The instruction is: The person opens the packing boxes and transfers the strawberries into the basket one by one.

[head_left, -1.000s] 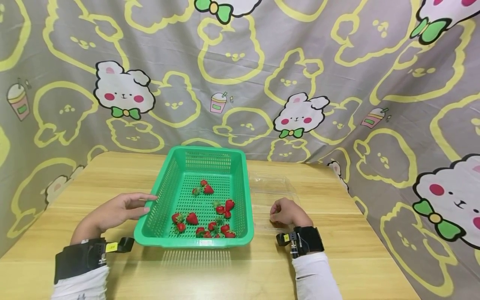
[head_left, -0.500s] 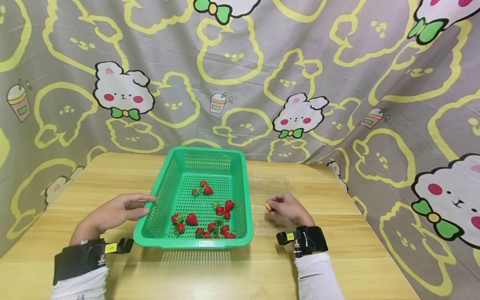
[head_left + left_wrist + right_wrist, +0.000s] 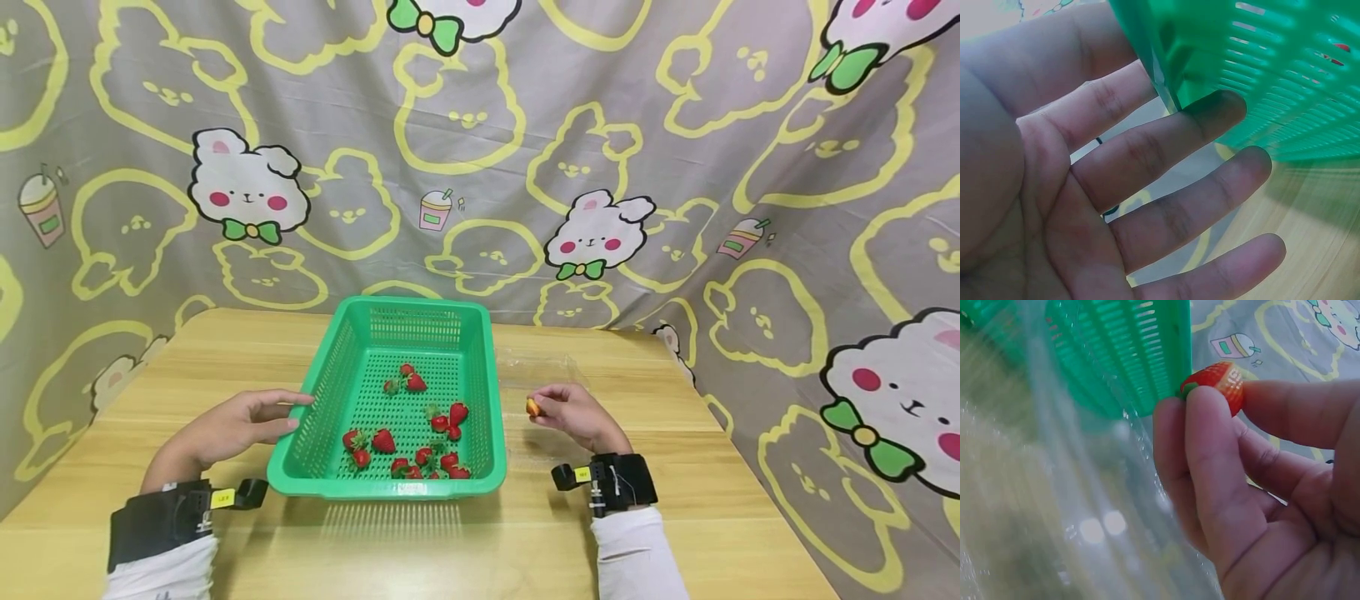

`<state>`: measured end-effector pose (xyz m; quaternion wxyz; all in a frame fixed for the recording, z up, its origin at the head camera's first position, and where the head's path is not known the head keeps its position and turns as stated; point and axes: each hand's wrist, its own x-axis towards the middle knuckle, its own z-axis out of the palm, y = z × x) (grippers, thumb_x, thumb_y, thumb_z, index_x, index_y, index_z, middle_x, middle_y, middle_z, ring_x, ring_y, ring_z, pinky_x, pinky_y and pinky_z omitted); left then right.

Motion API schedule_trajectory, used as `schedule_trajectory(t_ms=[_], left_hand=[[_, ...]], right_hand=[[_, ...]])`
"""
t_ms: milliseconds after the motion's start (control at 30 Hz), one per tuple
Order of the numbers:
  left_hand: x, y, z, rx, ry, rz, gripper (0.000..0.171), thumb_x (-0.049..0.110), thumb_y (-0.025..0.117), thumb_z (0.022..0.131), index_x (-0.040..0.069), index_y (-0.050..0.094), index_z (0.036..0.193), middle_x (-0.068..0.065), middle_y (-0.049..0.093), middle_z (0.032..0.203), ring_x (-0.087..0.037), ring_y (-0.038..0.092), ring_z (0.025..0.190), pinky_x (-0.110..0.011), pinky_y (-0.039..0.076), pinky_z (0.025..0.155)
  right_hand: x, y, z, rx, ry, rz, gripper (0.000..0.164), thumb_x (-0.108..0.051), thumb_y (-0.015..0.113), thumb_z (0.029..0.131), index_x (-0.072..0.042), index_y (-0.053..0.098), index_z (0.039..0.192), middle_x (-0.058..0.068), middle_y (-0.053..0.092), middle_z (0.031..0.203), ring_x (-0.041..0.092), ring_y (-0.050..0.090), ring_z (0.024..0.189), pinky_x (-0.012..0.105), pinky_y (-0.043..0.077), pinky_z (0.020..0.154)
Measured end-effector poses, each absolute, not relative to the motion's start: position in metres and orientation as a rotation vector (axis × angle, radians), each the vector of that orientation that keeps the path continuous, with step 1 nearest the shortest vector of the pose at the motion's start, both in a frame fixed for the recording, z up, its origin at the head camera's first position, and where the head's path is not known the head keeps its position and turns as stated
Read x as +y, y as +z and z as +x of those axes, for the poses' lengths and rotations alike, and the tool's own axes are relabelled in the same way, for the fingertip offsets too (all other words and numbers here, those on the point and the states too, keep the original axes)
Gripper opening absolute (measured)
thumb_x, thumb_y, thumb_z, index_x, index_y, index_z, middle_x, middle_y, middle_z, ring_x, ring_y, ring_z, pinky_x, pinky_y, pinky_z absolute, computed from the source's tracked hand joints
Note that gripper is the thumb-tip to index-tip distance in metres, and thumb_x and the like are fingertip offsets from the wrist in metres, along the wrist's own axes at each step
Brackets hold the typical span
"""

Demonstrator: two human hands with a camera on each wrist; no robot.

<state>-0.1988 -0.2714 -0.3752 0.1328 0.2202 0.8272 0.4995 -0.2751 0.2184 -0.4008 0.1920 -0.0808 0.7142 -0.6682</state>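
Observation:
A green plastic basket (image 3: 491, 400) with slotted walls stands on the table, several red strawberries (image 3: 384, 441) scattered over its floor. At its left rim is my left hand (image 3: 236, 423), fingers extended and fingertips right at the rim; in the left wrist view the fingers (image 3: 1166, 156) lie fairly straight and spread beside the wall. Right of the basket, my right hand (image 3: 573, 414) pinches a small strawberry (image 3: 1213, 381) between thumb and fingers, a pale yellowish patch on its red side and a bit of green at one end. Close under this hand sits a clear plastic box (image 3: 543, 371).
The wooden table (image 3: 405, 554) runs back to a patterned grey curtain (image 3: 480, 167) that hangs around its far side and both flanks. In the right wrist view, the clear plastic wall passes close beside the fingers.
My right hand has lifted slightly and shifted, and the strawberry between its fingers has come into view. The left hand and basket stay in place.

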Motion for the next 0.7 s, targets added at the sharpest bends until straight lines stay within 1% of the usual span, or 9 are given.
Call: schedule_trajectory(t_ms=[133,333,533,600,700], left_hand=[[-0.272,-0.375,-0.199,2.400,1.447,0.632,0.045,0.013,0.052,0.102,-0.011,0.042,0.139,-0.036,0.044,0.137,-0.056,0.041,0.123,-0.029,0.051,0.082],[-0.272,-0.376,-0.199,2.407,1.438,0.636,0.045,0.013,0.052,0.102,-0.011,0.042,0.139,-0.035,0.044,0.137,-0.055,0.041,0.123,-0.029,0.051,0.082],[-0.271,-0.375,-0.199,2.416,1.431,0.643,0.045,0.013,0.052,0.102,-0.010,0.042,0.139,-0.035,0.044,0.137,-0.055,0.041,0.124,-0.028,0.051,0.082],[-0.271,-0.375,-0.200,2.419,1.428,0.644,0.045,0.013,0.052,0.101,-0.010,0.043,0.139,-0.035,0.044,0.137,-0.056,0.040,0.124,-0.028,0.051,0.082],[-0.271,-0.375,-0.200,2.428,1.424,0.646,0.045,0.013,0.052,0.101,-0.010,0.043,0.138,-0.035,0.045,0.136,-0.055,0.041,0.124,-0.028,0.051,0.082]], right_hand=[[0.216,-0.398,-0.274,1.948,-1.910,-0.280,0.026,-0.001,0.050,0.100,0.019,0.052,0.117,0.014,0.060,0.100,0.022,0.065,0.090,0.024,0.053,0.080],[0.210,-0.391,-0.270,1.901,-1.934,-0.326,0.026,-0.002,0.051,0.100,0.017,0.053,0.117,0.011,0.062,0.099,0.020,0.066,0.089,0.023,0.053,0.080],[0.204,-0.384,-0.266,1.863,-1.968,-0.351,0.034,-0.006,0.052,0.100,0.019,0.048,0.123,0.010,0.062,0.100,0.017,0.066,0.089,0.022,0.053,0.078],[0.201,-0.381,-0.264,1.854,-1.984,-0.353,0.033,-0.006,0.052,0.100,0.019,0.049,0.122,0.010,0.062,0.099,0.017,0.065,0.088,0.022,0.053,0.077],[0.195,-0.378,-0.262,1.849,-2.009,-0.360,0.024,-0.005,0.053,0.100,0.013,0.054,0.116,0.009,0.062,0.098,0.016,0.065,0.086,0.021,0.053,0.075]])
